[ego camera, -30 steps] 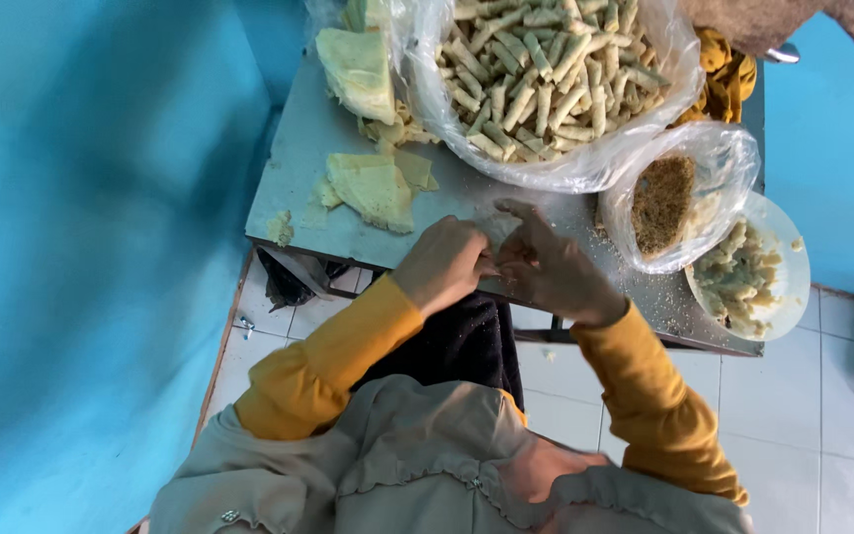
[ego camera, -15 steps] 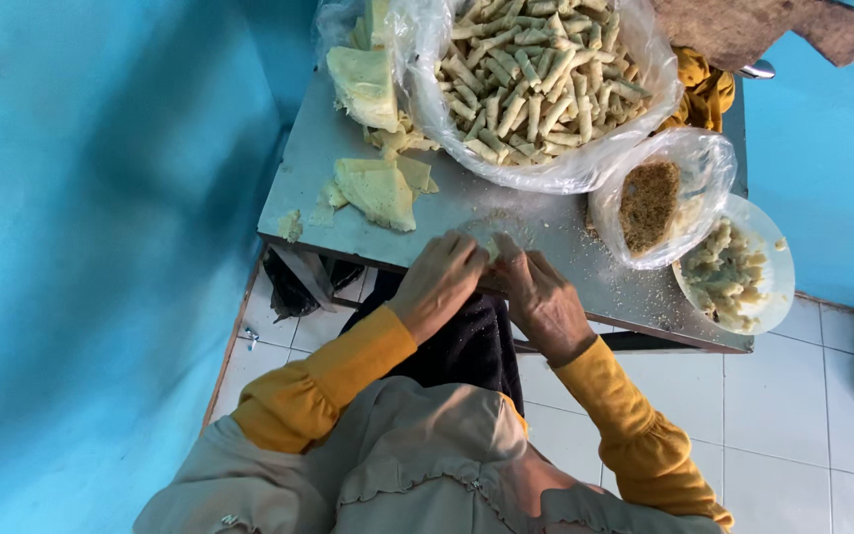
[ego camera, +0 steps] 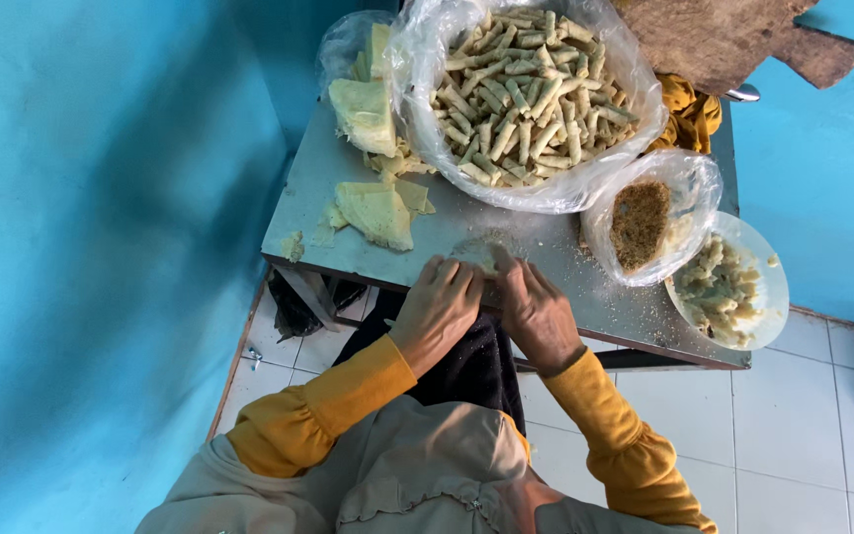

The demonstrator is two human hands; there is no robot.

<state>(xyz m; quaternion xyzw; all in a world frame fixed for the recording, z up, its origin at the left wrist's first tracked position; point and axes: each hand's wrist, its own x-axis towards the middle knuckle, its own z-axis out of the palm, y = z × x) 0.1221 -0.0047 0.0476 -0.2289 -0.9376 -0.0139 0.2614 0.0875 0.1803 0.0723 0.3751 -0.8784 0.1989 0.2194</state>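
Observation:
My left hand [ego camera: 437, 309] and my right hand [ego camera: 536, 314] lie palm down side by side at the near edge of a grey metal table [ego camera: 308, 203]. Their fingers press on a pale wrapper [ego camera: 479, 257] that shows only between the fingertips. Both arms wear mustard yellow sleeves. A small stack of pale yellow wrapper pieces [ego camera: 376, 210] lies on the table just beyond my left hand.
A big clear bag full of several rolled pale sticks [ego camera: 526, 89] fills the table's far side. Beside it sit a bag of wrappers [ego camera: 363, 109], a small bag with brown filling [ego camera: 641, 220] and a white plate of pale mash [ego camera: 719, 287]. Blue walls close in left and right; white tiles below.
Both hands have come down from a raised, cupped position onto the table's edge and now press flat on the wrapper. The view has shifted slightly.

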